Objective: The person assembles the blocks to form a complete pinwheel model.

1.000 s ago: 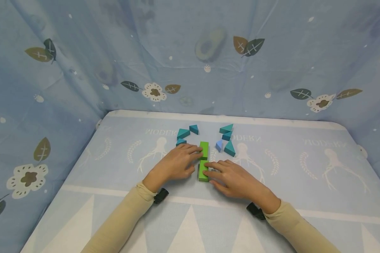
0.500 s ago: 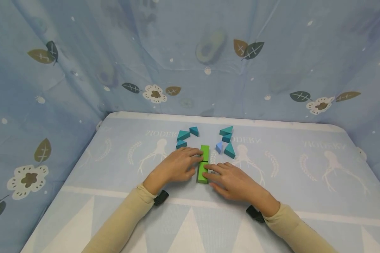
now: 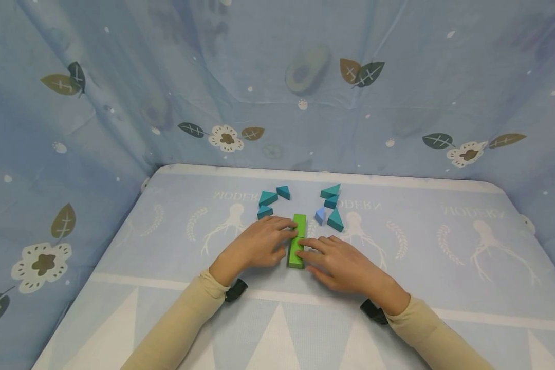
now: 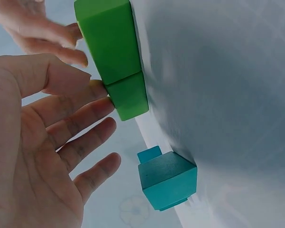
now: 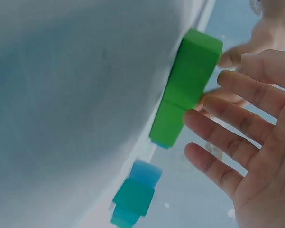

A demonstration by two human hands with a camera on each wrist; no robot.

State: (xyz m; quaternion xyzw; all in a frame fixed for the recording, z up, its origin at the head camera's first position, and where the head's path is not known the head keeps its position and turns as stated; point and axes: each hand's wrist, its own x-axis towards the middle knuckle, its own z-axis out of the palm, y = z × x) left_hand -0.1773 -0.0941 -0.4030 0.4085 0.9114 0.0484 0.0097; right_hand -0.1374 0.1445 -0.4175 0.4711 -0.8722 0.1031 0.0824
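Note:
Two green rectangular blocks lie end to end on the table, forming one straight bar that runs away from me. Fingertips of my left hand (image 3: 262,241) touch the far green block (image 3: 299,220) from the left. From the right, my right hand (image 3: 336,262) rests its fingertips on the near green block (image 3: 295,259). Loosely extended fingers show on both hands, and neither wraps a block. In the left wrist view a thin seam parts the near block (image 4: 109,40) from the far block (image 4: 129,97); their ends meet.
Teal and blue triangular blocks lie beyond the hands: a left group with a teal triangular block (image 3: 267,197), and a right group with a teal triangular block (image 3: 335,221) and a light blue one (image 3: 320,216). A patterned curtain (image 3: 277,103) hangs behind the table (image 3: 444,293).
A dark gap between the two green blocks, seen half a second ago, has narrowed to a thin seam. The near block's front end has shifted slightly left. Both hands stay nearly still.

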